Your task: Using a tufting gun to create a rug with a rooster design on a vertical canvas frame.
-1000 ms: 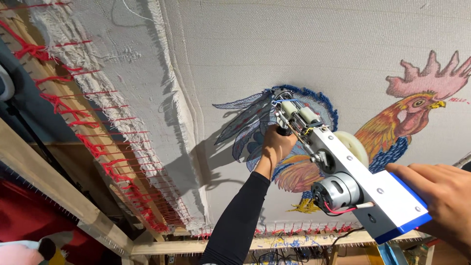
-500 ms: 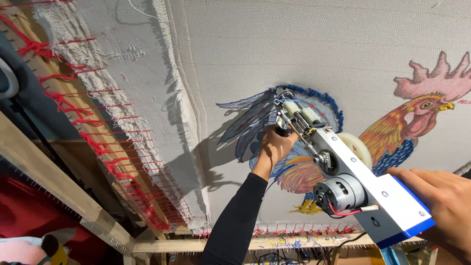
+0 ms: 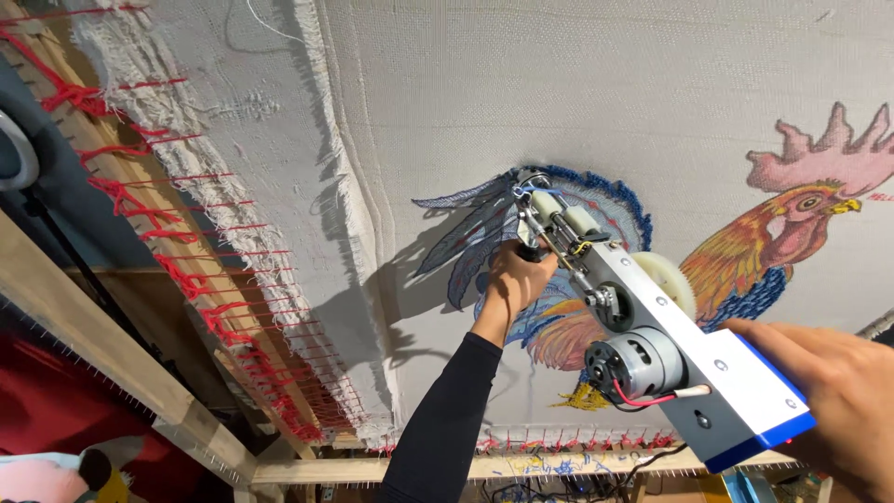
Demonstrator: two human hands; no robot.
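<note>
A white and blue tufting gun (image 3: 670, 354) points at a stretched grey cloth (image 3: 559, 102) bearing a coloured rooster picture (image 3: 745, 251). Its needle tip (image 3: 529, 186) touches the cloth at the rooster's tail, where a band of blue yarn loops (image 3: 615, 191) is tufted. My left hand (image 3: 517, 275), in a black sleeve, grips the gun's front handle just under the needle. My right hand (image 3: 838, 391) holds the gun's blue rear end at the lower right. A motor (image 3: 638, 363) with a red wire sits on the gun's side.
The cloth is stretched on a wooden frame (image 3: 121, 363) and tied with red yarn lacing (image 3: 214, 317) along the left edge. A lower wooden bar (image 3: 503, 466) runs under the cloth. A frayed cloth edge (image 3: 158, 121) hangs at the upper left.
The gun and both hands have shifted only slightly along the rooster's tail; the grips are unchanged.
</note>
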